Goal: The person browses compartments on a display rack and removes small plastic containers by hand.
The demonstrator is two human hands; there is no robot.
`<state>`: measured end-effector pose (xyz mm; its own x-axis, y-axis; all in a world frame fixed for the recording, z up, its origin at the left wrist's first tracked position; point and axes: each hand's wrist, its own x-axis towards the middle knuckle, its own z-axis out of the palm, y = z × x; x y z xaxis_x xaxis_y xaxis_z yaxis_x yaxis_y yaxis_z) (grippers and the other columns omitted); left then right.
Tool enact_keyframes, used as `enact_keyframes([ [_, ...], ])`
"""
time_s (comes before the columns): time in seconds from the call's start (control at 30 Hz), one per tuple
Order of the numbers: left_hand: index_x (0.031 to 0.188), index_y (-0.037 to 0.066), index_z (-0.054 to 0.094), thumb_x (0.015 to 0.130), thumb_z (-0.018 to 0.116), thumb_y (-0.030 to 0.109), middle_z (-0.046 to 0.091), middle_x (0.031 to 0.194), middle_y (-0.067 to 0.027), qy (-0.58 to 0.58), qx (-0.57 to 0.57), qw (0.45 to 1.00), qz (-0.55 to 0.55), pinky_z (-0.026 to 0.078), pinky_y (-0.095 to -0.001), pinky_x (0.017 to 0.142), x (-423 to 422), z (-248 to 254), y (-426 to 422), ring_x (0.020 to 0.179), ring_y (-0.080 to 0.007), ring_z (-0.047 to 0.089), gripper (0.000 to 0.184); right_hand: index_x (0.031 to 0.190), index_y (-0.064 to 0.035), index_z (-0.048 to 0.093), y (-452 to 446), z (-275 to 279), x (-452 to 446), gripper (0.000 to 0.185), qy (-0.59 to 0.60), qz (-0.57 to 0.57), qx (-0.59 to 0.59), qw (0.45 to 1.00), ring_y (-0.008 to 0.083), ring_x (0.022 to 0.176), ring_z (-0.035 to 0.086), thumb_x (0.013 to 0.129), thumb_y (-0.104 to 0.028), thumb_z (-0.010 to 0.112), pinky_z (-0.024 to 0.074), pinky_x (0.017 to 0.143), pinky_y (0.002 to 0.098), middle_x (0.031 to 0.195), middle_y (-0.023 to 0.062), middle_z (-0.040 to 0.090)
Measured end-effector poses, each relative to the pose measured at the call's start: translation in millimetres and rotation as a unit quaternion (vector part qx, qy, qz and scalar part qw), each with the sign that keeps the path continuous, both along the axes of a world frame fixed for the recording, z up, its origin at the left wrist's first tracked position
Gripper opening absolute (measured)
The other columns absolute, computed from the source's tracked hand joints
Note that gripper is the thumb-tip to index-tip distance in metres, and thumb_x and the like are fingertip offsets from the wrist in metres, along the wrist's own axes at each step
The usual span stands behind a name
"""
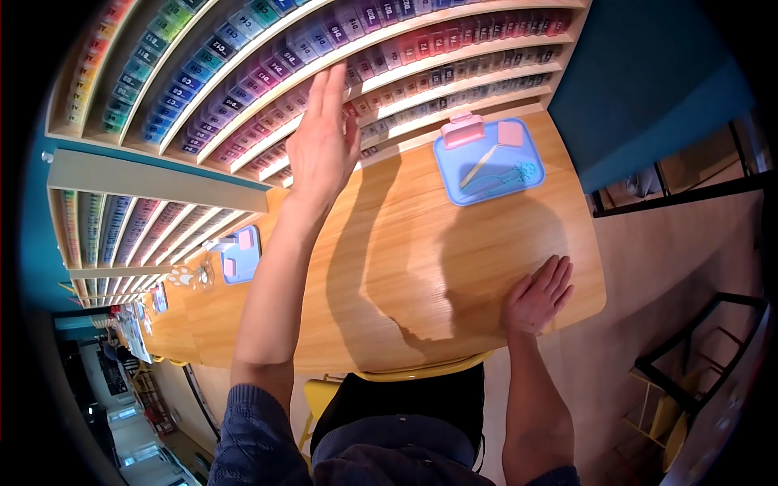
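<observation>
My left hand (320, 146) reaches up to a wooden rack (389, 61), its fingers stretched out near a row of small clear boxes with pink and red contents (381, 61). The fingertips overlap the edge of a shelf; whether they touch a box I cannot tell. Nothing shows in that hand. Down at the right, my right hand (540, 296) lies flat with fingers extended on the wooden table (389, 300), near its right end. Labelled boxes with purple contents (308, 44) line the shelf above my left fingertips.
A blue tray (446, 174) at the back right holds a pink holder (463, 130), a pink square (510, 134), a pale stick tool (478, 166) and a teal piece (523, 172). Farther left stand another blue tray (243, 271) and a second rack (130, 219). A yellow chair (320, 397) is beneath me.
</observation>
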<state>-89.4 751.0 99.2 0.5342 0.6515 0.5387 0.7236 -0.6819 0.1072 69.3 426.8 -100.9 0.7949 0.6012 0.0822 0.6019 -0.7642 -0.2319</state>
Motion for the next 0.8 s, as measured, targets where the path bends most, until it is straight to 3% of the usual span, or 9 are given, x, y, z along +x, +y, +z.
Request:
enact_keyframes([
  [0.1,0.154,0.013,0.043,0.088,0.065,0.003,0.050,0.153,-0.0134,0.053,-0.018,0.997,0.052,0.058,-0.0425,0.068,4.3,4.3,0.7,0.099,-0.0338,0.070,0.070,0.162,-0.0005,0.028,-1.0,-3.3,0.9,0.068,-0.002,0.002,0.007,1.000,0.0316,0.160,0.018,0.101,-0.028,0.044,0.0102,0.128,0.0551,0.171,0.0176,0.023],
  [0.3,0.153,0.013,0.045,0.087,0.064,0.003,0.051,0.152,-0.0119,0.050,0.002,0.998,0.046,0.059,-0.0430,0.070,-7.4,-1.8,5.1,0.099,-0.0336,0.070,0.069,0.162,-0.0018,0.028,-1.7,-2.8,1.1,0.068,-0.002,0.002,0.007,1.000,0.0317,0.160,0.018,0.101,-0.027,0.045,0.0111,0.128,0.0552,0.171,0.0172,0.024],
  [0.37,0.153,0.012,0.045,0.091,0.065,0.005,0.054,0.149,-0.0147,0.061,0.019,0.997,0.050,0.059,-0.0374,0.065,-5.2,-0.2,5.3,0.074,-0.0222,0.069,0.066,0.162,-0.0019,0.028,-1.1,-3.3,0.9,0.069,-0.002,-0.002,0.004,1.000,0.0317,0.160,0.018,0.101,-0.028,0.045,0.0112,0.128,0.0551,0.171,0.0171,0.024],
  [0.5,0.155,0.011,0.043,0.090,0.068,0.004,0.053,0.150,-0.0144,0.011,-0.012,0.999,0.035,0.059,-0.0377,0.066,11.8,1.9,-1.5,0.075,-0.0215,0.069,0.070,0.162,-0.0018,0.027,-0.6,-0.2,-0.3,0.070,0.004,-0.002,0.007,1.000,0.0319,0.160,0.017,0.101,-0.028,0.046,0.0110,0.129,0.0549,0.172,0.0168,0.023],
  [0.57,0.152,0.010,0.044,0.089,0.067,0.006,0.050,0.152,-0.0152,0.016,-0.028,0.999,0.014,0.059,-0.0422,0.067,23.5,3.2,-1.2,0.088,-0.0323,0.071,0.067,0.162,-0.0017,0.027,-0.6,0.6,-0.4,0.070,0.009,-0.004,0.006,1.000,0.0320,0.160,0.017,0.101,-0.028,0.046,0.0109,0.129,0.0550,0.172,0.0169,0.023],
  [0.77,0.151,0.010,0.046,0.087,0.063,0.001,0.052,0.150,-0.0113,0.055,-0.006,0.998,0.011,0.058,-0.0416,0.063,22.8,-0.9,6.6,0.092,-0.0326,0.071,0.067,0.160,0.0001,0.032,1.4,2.3,0.0,0.066,-0.002,-0.003,0.015,1.000,0.0328,0.159,0.021,0.100,-0.027,0.044,0.0120,0.128,0.0558,0.168,0.0184,0.030],
  [0.8,0.153,0.011,0.045,0.089,0.063,0.001,0.054,0.148,-0.0117,0.058,0.018,0.998,0.012,0.057,-0.0401,0.062,20.8,-3.3,7.4,0.080,-0.0270,0.069,0.067,0.160,0.0002,0.032,1.4,2.7,-0.5,0.066,-0.002,-0.003,0.018,1.000,0.0329,0.159,0.021,0.100,-0.027,0.044,0.0120,0.128,0.0558,0.168,0.0182,0.030],
])
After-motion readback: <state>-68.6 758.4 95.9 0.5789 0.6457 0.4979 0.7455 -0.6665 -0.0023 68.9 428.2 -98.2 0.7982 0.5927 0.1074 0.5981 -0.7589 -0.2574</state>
